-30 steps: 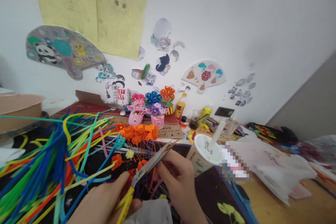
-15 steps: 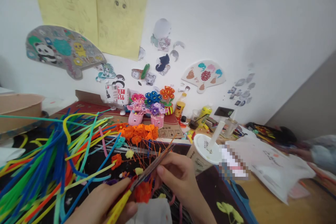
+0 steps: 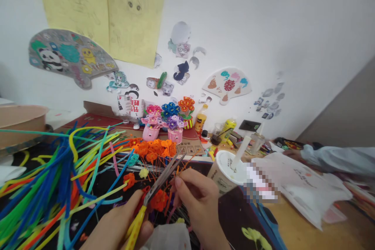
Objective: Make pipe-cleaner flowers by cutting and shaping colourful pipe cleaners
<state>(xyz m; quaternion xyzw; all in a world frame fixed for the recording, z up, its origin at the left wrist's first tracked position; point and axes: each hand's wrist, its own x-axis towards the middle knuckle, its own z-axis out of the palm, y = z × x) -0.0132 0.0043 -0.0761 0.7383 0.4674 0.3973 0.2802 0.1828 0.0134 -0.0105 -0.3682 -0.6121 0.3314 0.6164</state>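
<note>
My left hand (image 3: 117,218) is closed round the yellow handles of a pair of scissors (image 3: 159,183). The long metal blades point up and away, slightly parted, just left of my right fingertips. My right hand (image 3: 199,199) pinches a thin orange pipe cleaner (image 3: 177,169), mostly hidden behind the fingers. Below the blades lies an orange fuzzy flower (image 3: 159,200). Farther back, a bunch of orange flowers (image 3: 155,149) on thin stems rests on the dark work surface. A crumpled pale cloth or tissue (image 3: 168,238) lies between my wrists.
Colourful pipe cleaners (image 3: 55,179) spread across the left. A lidded drink cup (image 3: 227,170) with a straw stands beyond my right hand. Blue-handled scissors (image 3: 271,222) and a white bag (image 3: 299,183) lie right. Potted pipe-cleaner flowers (image 3: 175,134) stand behind. Another person's sleeve (image 3: 336,158) reaches in.
The scissor blades have parted and swung left, away from my right fingers. At the right, the other person's arm has reached farther in, over the white bag.
</note>
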